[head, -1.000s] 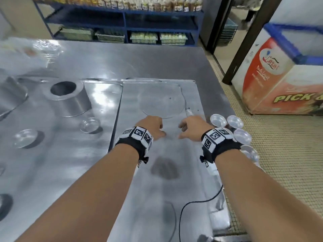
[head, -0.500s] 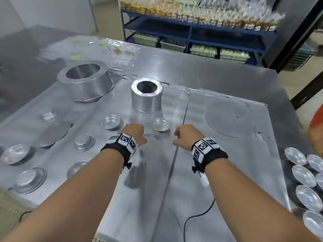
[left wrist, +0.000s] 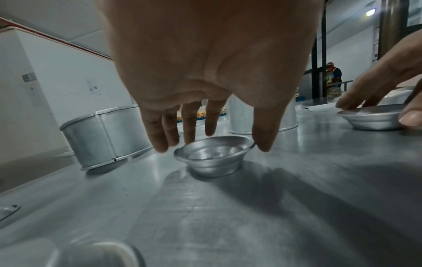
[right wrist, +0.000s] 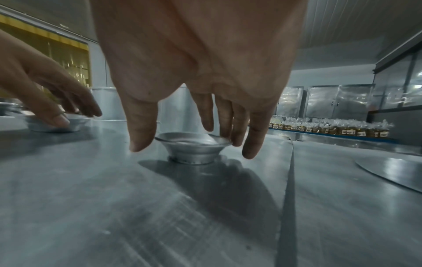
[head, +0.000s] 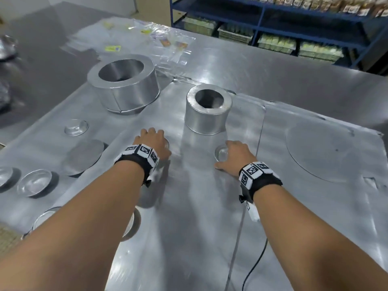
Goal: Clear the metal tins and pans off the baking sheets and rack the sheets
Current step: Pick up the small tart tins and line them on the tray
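On the middle baking sheet (head: 189, 217) stand two small flared metal tins. My left hand (head: 155, 141) hovers over the left tin (left wrist: 210, 157); its straight fingers and thumb straddle the rim, and the thumb tip just touches it. My right hand (head: 235, 156) covers the right tin (right wrist: 194, 148); its fingertips (right wrist: 228, 137) touch the far rim while the thumb stays off the near side. Neither tin is lifted. Behind them stand a medium ring tin (head: 207, 110) and a large ring tin (head: 123, 85).
More small tins (head: 76, 127) (head: 34, 182) and a flat disc (head: 84, 157) lie on the left sheet. Another disc (head: 319, 152) lies on the right sheet (head: 315, 217). Plastic bags (head: 163, 38) lie at the table's far end, and blue shelves (head: 273, 38) stand beyond.
The view swung left from the right sheet to the middle one. Both hands moved forward and down, from loosely curled above the sheet to spread over the two small tins.
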Tool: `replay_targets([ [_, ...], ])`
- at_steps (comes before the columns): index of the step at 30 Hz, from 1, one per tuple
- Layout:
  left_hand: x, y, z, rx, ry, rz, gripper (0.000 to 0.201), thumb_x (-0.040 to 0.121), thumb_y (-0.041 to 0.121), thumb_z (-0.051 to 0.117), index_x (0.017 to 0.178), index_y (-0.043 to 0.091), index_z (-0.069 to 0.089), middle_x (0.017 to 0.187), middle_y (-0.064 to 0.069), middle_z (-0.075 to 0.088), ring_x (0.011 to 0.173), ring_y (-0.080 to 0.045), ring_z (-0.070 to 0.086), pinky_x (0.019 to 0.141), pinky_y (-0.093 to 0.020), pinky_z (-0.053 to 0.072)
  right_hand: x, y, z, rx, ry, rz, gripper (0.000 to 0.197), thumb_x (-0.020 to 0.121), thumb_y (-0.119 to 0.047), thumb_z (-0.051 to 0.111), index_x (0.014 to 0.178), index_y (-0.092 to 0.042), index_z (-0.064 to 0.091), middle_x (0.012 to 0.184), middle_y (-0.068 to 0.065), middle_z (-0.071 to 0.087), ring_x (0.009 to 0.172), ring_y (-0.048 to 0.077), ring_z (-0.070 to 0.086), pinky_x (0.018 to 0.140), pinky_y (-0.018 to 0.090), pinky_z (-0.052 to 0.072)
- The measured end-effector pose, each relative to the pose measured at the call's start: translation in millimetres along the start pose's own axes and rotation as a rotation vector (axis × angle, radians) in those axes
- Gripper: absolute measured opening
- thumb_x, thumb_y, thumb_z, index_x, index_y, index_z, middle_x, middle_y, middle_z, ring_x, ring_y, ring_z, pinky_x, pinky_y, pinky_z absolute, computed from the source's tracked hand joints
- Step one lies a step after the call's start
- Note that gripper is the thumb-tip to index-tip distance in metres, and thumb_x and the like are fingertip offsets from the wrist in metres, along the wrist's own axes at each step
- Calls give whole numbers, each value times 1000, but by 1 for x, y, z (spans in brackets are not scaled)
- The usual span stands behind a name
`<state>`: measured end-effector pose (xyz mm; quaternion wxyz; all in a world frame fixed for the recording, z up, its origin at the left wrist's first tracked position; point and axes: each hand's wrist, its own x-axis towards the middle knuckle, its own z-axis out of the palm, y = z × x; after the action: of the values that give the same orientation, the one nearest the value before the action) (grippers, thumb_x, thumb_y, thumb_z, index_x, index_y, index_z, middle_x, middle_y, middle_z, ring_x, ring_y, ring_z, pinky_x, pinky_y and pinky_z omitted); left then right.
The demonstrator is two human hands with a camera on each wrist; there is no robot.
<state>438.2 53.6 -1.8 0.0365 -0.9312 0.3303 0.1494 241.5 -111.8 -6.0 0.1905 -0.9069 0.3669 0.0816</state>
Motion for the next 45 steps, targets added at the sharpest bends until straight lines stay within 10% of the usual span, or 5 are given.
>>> replay_targets([
  [12, -35, 52, -11, -73, -48, 84, 67, 73, 46, 74, 129, 13, 57, 120, -11, 48, 114, -34, 51, 91, -45, 52, -31, 12, -25, -14, -36, 35, 69, 61, -38, 82, 120, -14, 56, 115, 4, 61, 95, 24, 60, 73, 29, 50],
  [32, -177, 338, 19, -102, -114, 483, 63, 65, 56, 63, 117, 19, 58, 116, -2, 51, 111, -27, 49, 90, -44, 52, -204, 228, -106, 103, -39, 230, 79, 55, -39, 93, 120, -10, 60, 119, 5, 63, 107, 23, 62, 91, 38, 54],
  [40, -179, 451, 28, -1, -119, 592, 42, 53, 63, 45, 78, 28, 48, 94, 3, 55, 97, -27, 52, 79, -40, 53, -231, 325, -132, 117, -15, 331, 81, 58, -39, 91, 126, -11, 57, 123, 5, 61, 112, 24, 59, 92, 37, 53],
  [45, -184, 509, 26, -38, -125, 702, 46, 67, 52, 61, 97, 18, 55, 94, -2, 47, 90, -25, 50, 81, -42, 54, -226, 381, -146, 109, -6, 396, 83, 54, -43, 91, 124, -13, 60, 123, 4, 63, 110, 25, 61, 92, 38, 54],
])
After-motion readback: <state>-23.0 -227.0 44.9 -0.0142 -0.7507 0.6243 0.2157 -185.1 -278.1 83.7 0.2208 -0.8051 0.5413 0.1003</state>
